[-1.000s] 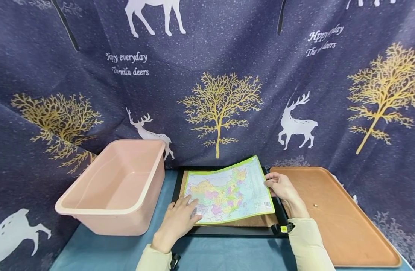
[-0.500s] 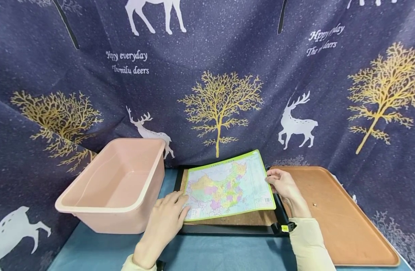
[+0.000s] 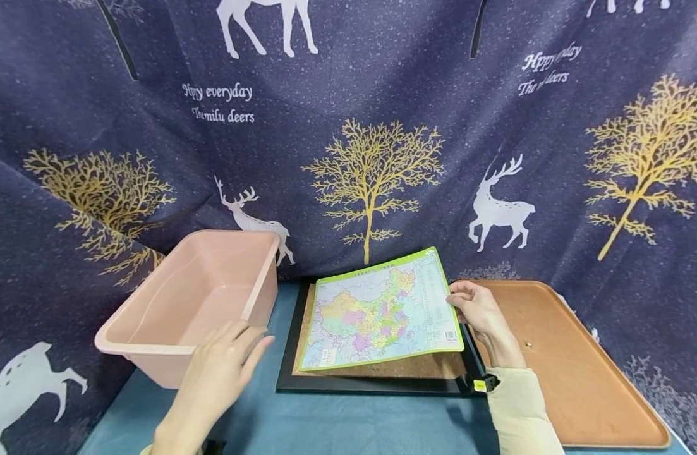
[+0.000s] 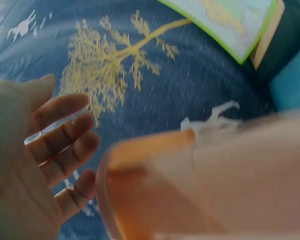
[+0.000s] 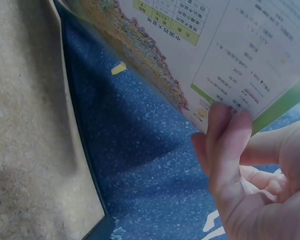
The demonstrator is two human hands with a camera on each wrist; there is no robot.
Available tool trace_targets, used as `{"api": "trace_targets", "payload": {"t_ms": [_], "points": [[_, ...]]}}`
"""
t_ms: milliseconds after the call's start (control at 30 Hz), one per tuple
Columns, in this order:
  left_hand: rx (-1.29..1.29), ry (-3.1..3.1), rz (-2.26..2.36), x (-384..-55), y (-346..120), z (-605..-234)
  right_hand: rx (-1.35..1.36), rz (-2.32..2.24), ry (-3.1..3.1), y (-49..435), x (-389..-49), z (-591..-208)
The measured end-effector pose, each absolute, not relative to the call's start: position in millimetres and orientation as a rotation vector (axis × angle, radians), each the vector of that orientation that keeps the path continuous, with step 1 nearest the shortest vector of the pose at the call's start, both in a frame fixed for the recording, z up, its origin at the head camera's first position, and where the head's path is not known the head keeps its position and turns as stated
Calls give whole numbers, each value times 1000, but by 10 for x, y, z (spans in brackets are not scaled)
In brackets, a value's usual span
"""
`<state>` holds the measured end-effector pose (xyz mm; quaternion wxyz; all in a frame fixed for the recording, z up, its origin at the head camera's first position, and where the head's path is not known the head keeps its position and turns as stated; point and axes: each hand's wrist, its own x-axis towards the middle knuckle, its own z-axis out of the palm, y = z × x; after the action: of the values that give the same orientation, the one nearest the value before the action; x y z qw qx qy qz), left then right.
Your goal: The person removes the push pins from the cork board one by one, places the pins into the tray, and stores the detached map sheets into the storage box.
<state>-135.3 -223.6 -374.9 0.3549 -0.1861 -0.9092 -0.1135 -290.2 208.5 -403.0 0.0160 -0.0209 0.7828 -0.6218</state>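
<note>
A map sheet with a green border lies tilted over a brown board in a black frame. Its right side is raised off the board. At that edge my right hand pinches the sheet between thumb and fingers; in the right wrist view the right hand holds the margin of the sheet's printed underside. My left hand hangs in front of the pink basin, away from the map, fingers loosely bent. The left wrist view has the left hand holding nothing beside the basin's rim.
To the right lies a brown tray with a small shiny spot on it. A blue cloth covers the table. Behind everything hangs a dark blue curtain with deer and trees.
My left hand has left the map's lower left corner and moved left to the basin. The map has shifted slightly left and risen; my right hand keeps its pinch on it.
</note>
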Motion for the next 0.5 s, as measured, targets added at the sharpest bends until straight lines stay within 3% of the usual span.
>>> {"api": "trace_targets", "payload": {"t_ms": [500], "points": [[-509,-2361,-379,-1329,-2783,-3621,-41,-2008,2417,2083,-2832,-3929]]}}
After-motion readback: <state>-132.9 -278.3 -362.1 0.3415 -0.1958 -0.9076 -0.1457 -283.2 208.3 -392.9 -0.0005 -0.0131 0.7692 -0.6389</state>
